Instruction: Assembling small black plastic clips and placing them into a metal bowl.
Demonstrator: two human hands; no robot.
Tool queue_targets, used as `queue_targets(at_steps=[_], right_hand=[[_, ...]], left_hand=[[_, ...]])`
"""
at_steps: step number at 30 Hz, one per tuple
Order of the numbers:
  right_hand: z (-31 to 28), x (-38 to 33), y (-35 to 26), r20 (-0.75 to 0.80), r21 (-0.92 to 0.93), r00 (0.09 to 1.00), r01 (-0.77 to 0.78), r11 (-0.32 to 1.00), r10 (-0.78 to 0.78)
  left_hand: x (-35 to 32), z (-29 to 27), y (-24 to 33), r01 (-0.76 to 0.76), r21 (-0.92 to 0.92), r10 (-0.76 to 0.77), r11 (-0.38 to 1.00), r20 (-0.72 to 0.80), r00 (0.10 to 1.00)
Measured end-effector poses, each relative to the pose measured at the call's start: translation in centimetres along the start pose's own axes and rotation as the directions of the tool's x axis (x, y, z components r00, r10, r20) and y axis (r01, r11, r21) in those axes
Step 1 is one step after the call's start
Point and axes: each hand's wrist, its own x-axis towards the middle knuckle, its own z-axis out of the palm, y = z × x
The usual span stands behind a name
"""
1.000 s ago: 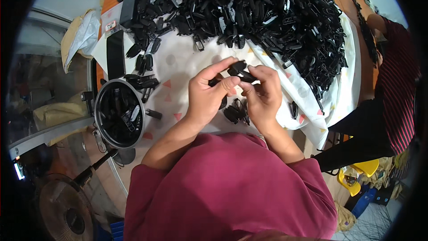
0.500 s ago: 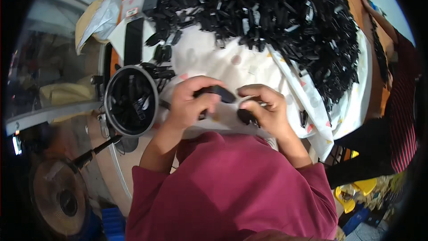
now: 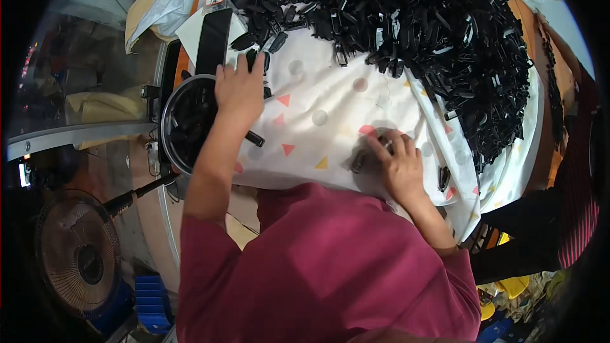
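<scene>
My left hand point(image 3: 239, 89) reaches over the rim of a round black bowl point(image 3: 171, 146) at the table's left edge, fingers spread, palm down; what is under it is hidden. My right hand point(image 3: 398, 164) rests on the white patterned cloth point(image 3: 330, 114), fingers curled over small black plastic parts point(image 3: 359, 161). A huge heap of black plastic clips point(image 3: 438, 32) covers the far side of the cloth. One loose black piece point(image 3: 255, 139) lies beside my left wrist.
A black flat bar point(image 3: 213, 38) lies at the cloth's left edge. A person in a striped sleeve point(image 3: 575, 178) stands at the right. A floor fan point(image 3: 76, 254) sits lower left, and a crumpled plastic bag point(image 3: 159, 6) upper left.
My hands were together holding a black part; now they are apart. The left has swung out to the bowl, and the right has dropped onto the cloth.
</scene>
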Motion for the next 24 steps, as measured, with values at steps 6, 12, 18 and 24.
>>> queue_targets(at_steps=[6,12,18,24], right_hand=[[-2.8,0.6,3.0,0.141,0.387,0.96,-0.278,0.879,0.241],[-5.4,6.0,10.0,-0.295,0.181,0.891,-0.303,0.936,0.346],[-9.2,16.4,15.4,-0.597,-0.106,0.766,-0.371,0.923,0.24],[-9.3,18.3,21.9,-0.616,-0.202,0.665,-0.651,0.732,0.422]], left_hand=[[6.3,0.1,1.0,0.122,-0.328,0.041,0.937,0.448,0.893],[10.3,-3.4,5.5,-0.143,-0.546,0.31,0.825,0.225,0.924],[28.3,0.8,1.5,-0.086,-0.361,-0.056,0.928,-0.365,0.929],[31.7,1.5,4.5,0.392,-0.394,-0.33,0.831,0.218,0.918]])
